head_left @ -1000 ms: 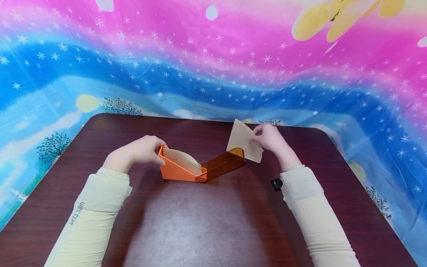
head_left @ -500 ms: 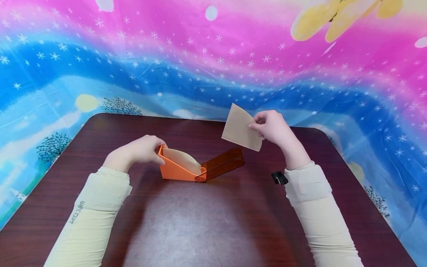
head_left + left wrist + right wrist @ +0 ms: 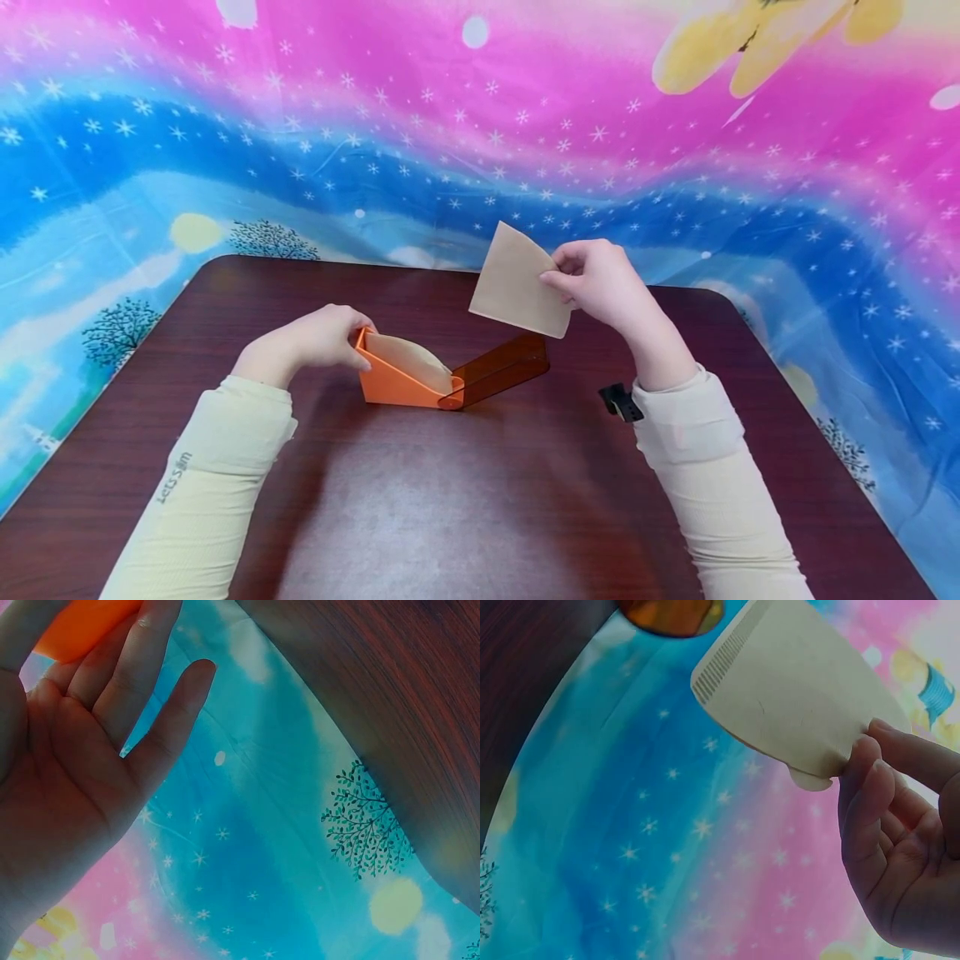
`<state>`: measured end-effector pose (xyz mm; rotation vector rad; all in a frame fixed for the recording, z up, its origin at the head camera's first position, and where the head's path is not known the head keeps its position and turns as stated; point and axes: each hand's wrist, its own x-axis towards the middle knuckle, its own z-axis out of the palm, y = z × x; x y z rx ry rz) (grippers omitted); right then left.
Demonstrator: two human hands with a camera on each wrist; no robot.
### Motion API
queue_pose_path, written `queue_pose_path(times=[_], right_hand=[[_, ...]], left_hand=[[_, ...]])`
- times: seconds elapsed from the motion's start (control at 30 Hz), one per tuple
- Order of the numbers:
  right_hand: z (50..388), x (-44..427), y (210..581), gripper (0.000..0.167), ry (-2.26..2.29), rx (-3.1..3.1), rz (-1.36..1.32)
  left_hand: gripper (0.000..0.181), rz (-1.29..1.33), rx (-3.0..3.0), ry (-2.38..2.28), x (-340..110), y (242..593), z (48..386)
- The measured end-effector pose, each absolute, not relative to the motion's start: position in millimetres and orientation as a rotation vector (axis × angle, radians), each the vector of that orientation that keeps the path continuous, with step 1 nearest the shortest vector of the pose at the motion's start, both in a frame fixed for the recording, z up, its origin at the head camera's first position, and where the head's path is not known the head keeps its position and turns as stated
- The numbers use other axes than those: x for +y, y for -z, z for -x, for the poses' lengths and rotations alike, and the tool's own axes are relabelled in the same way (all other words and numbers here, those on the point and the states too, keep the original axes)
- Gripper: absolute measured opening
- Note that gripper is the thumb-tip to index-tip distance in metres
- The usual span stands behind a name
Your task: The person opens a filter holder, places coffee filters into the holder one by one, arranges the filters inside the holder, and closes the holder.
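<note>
An orange filter box [image 3: 401, 382] sits on the table, its see-through brown lid [image 3: 504, 372] swung out to the right. Tan paper coffee filters [image 3: 408, 357] stand inside it. My left hand [image 3: 311, 340] grips the box's tall left end; the left wrist view shows that palm with a corner of the orange box at the fingers. Between thumb and fingers my right hand [image 3: 603, 283] pinches a coffee filter [image 3: 516, 282], raised above the lid. In the right wrist view the filter [image 3: 795, 690] has a crimped seam along one edge and a small tab sticking out.
The dark red-brown wooden table [image 3: 420, 517] has rounded far corners. Behind it hangs a pink and blue cloth [image 3: 420, 150] with snowflakes. A small black device [image 3: 621, 403] sticks out from the right sleeve cuff.
My right hand has lifted the coffee filter up from behind the lid, then shifted it a little to the left. The left hand and the box have stayed in place.
</note>
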<state>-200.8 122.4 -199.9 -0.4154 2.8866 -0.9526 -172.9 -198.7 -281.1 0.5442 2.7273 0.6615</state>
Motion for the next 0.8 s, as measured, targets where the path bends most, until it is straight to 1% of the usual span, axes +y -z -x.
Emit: queue_pose_path(times=[0.27, 0.63, 0.8], right_hand=[[193.2, 98.9, 205.5, 0.015, 0.965, 2.858, 0.495], [190.0, 59.5, 230.2, 0.009, 0.818, 2.911, 0.698], [187.8, 46.9, 239.2, 0.007, 0.766, 2.930, 0.745]], left_hand=[[0.032, -0.535, 2.733, -0.667, -199.5, 281.5, 172.1], [0.032, -0.510, 2.745, -0.663, -200.9, 284.5, 173.2], [0.032, -0.496, 2.737, -0.675, -200.3, 284.1, 173.2]])
